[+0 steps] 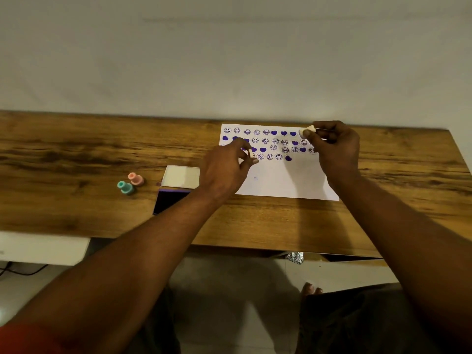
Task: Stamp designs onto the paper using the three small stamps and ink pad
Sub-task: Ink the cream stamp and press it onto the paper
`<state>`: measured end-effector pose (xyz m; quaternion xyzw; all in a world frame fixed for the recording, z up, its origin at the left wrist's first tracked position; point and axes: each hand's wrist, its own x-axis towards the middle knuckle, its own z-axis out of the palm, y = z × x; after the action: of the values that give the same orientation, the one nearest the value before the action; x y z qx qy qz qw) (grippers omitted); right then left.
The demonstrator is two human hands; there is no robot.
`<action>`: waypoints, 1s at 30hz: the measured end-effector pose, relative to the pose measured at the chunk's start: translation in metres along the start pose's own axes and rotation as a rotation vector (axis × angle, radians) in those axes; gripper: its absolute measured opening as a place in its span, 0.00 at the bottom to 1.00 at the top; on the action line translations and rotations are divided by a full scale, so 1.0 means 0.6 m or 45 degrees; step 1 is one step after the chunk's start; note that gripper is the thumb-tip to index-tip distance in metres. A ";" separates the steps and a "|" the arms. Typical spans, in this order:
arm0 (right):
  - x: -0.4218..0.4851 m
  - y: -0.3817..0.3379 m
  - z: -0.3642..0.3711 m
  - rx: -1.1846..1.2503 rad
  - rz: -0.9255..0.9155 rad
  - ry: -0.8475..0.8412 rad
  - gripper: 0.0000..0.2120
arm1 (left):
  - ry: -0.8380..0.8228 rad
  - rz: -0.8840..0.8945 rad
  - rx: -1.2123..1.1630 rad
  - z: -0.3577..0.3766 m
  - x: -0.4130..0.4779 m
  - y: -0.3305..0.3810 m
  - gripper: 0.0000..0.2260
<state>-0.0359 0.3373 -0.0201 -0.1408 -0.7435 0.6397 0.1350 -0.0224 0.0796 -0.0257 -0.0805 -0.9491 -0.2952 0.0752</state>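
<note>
Hands over stamped paper point(281, 180), right hand point(334, 146) pinching white stamp point(307, 131), left hand point(224, 169) pinching cap point(251, 155)

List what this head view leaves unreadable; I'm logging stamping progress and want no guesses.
- Head view: white sheet of paper, left end of its stamped rows hidden by the left hand.
- Right-end prints hidden by the right hand.
- Small white stamp in the right fingers: blurred, design face unreadable.
- Small pale piece at the left fingertips: too small to identify.
- Dark open ink pad: partly covered by the left forearm.
</note>
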 end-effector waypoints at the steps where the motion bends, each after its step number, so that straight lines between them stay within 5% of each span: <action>1: -0.002 -0.004 0.003 0.033 0.007 -0.020 0.16 | -0.006 -0.044 -0.085 -0.003 0.002 0.000 0.15; 6: -0.023 -0.031 0.036 0.199 0.041 -0.249 0.15 | -0.023 -0.195 -0.516 -0.015 0.010 -0.004 0.12; 11: -0.050 -0.057 0.078 0.332 0.031 -0.437 0.14 | 0.019 -0.166 -0.613 -0.025 0.009 -0.001 0.12; 30: -0.070 -0.064 0.139 0.280 0.056 -0.480 0.15 | 0.099 -0.160 -0.672 -0.061 0.004 -0.019 0.11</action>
<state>-0.0304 0.2399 0.0051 -0.0193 -0.6780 0.7348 -0.0060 -0.0235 0.0498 -0.0014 -0.0269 -0.8388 -0.5394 0.0694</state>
